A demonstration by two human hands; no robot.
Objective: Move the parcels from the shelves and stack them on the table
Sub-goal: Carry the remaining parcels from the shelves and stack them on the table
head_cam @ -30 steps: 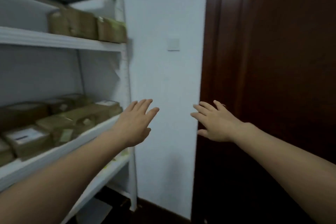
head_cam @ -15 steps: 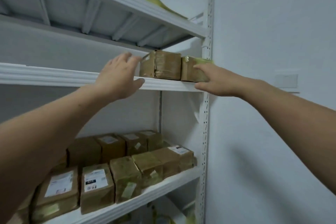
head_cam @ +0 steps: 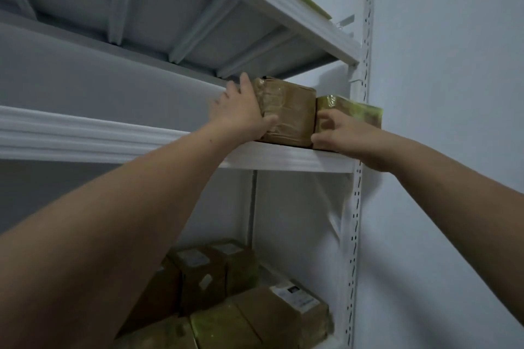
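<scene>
Left hand (head_cam: 241,119) grips the taped brown parcel (head_cam: 293,110) at its left corner on the upper shelf (head_cam: 283,157). Right hand (head_cam: 340,137), fingers curled, sits at the seam with the yellow-green parcel (head_cam: 358,110); its hold cannot be told.

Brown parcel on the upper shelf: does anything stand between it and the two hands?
Nothing visible does. The left hand grips the left corner of the brown parcel. The right hand is at the front of the greenish parcel that butts against its right side.
</scene>
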